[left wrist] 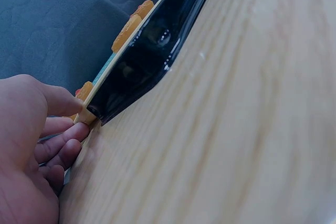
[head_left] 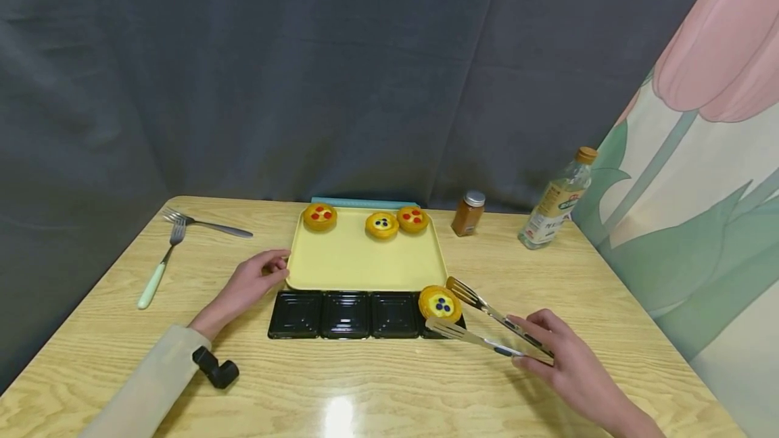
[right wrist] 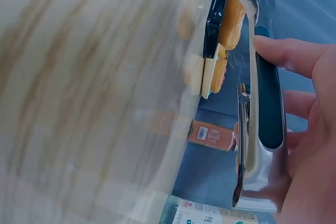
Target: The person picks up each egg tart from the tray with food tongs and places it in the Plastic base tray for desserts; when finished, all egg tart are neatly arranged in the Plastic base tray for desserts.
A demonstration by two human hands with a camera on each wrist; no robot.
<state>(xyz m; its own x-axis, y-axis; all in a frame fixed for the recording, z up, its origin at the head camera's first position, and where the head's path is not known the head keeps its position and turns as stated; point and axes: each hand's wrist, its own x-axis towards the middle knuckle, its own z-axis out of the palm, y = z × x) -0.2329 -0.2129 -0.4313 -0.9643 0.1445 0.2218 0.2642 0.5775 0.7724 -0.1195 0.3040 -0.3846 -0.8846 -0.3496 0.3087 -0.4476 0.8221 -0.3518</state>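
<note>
My left hand (head_left: 258,280) is at the left edge of a yellow tray (head_left: 353,265); the left wrist view shows thumb and fingers pinching its corner. My right hand (head_left: 566,363) grips metal serving tongs (head_left: 496,316) with dark grip pads. The tongs' ends are spread on either side of an egg tart (head_left: 439,304) with blue dots. This tart sits at the rightmost compartment of a black divided tray (head_left: 345,315), whose other compartments hold nothing. On the yellow tray are two red-dotted tarts, one at the left (head_left: 320,217) and one at the right, and a blue-dotted tart (head_left: 381,225).
Two forks, one with a pale green handle (head_left: 152,286), lie at the left. Behind the yellow tray, a blue strip (head_left: 365,203) shows by the dark curtain. A brown spice jar (head_left: 468,213) and a tall glass bottle (head_left: 556,201) stand at the back right.
</note>
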